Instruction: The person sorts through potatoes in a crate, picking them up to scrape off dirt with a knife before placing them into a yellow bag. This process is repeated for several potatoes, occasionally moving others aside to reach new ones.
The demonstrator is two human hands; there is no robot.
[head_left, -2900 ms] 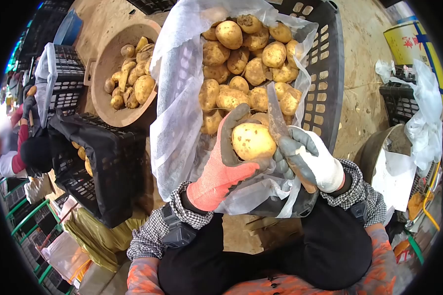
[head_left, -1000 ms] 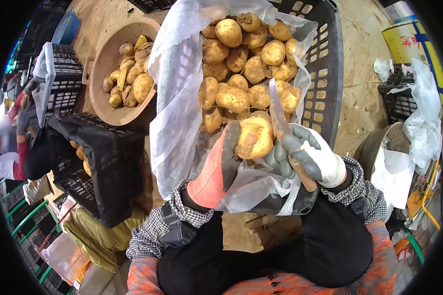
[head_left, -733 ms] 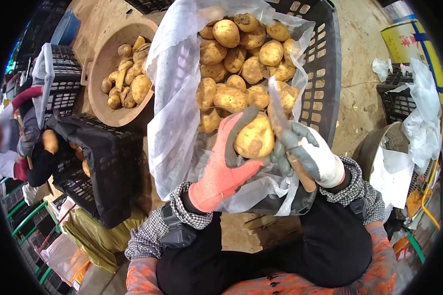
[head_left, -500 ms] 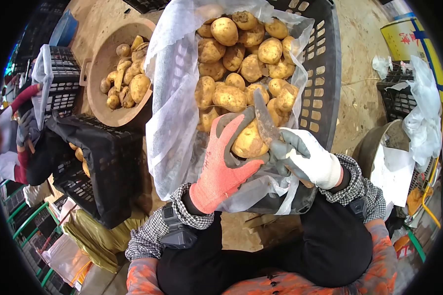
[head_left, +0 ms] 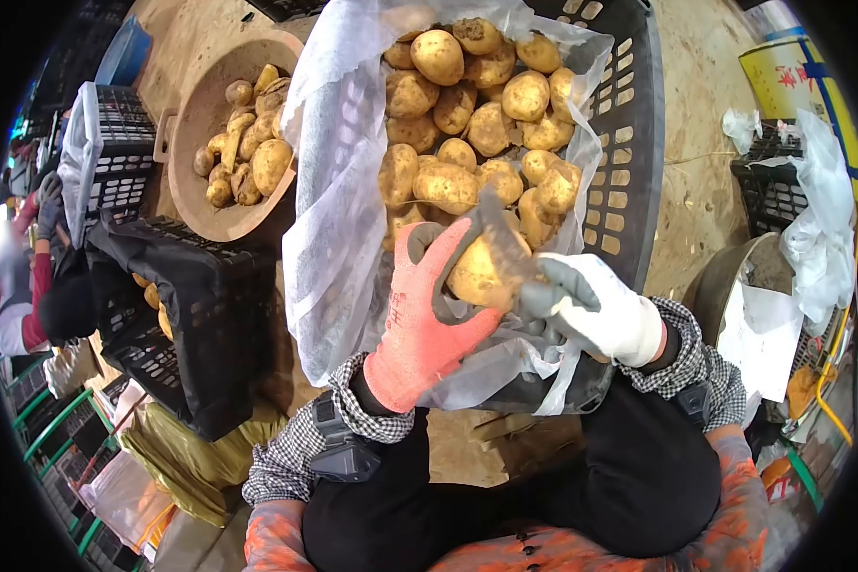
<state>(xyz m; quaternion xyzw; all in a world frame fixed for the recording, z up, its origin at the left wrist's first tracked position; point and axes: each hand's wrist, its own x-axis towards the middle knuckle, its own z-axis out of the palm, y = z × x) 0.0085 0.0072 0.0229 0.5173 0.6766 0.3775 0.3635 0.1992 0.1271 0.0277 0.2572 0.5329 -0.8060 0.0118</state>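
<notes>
My left hand (head_left: 421, 322), in a coral glove with grey palm, is closed around a potato (head_left: 479, 276) above the near end of a black plastic crate (head_left: 642, 143). In a white and grey glove, my right hand (head_left: 608, 310) grips a knife (head_left: 505, 229). Its dirty blade is blurred and lies across the potato's upper right side; the handle is mostly hidden in the glove. Behind my hands, a heap of potatoes (head_left: 446, 188) fills the crate, which is lined with thin white sheeting (head_left: 338, 191).
A brown basin (head_left: 186, 176) of misshapen potatoes stands to the left. Below it is a black-lined crate (head_left: 195, 334) with several potatoes. Another person (head_left: 38, 276) works at the far left. At the right are a yellow bucket (head_left: 777, 76) and white plastic bags (head_left: 820, 219).
The knife blade has swung and blurred over the potato, which has tilted slightly in my left hand. At the far left, the other person's arms have shifted up beside the crate.
</notes>
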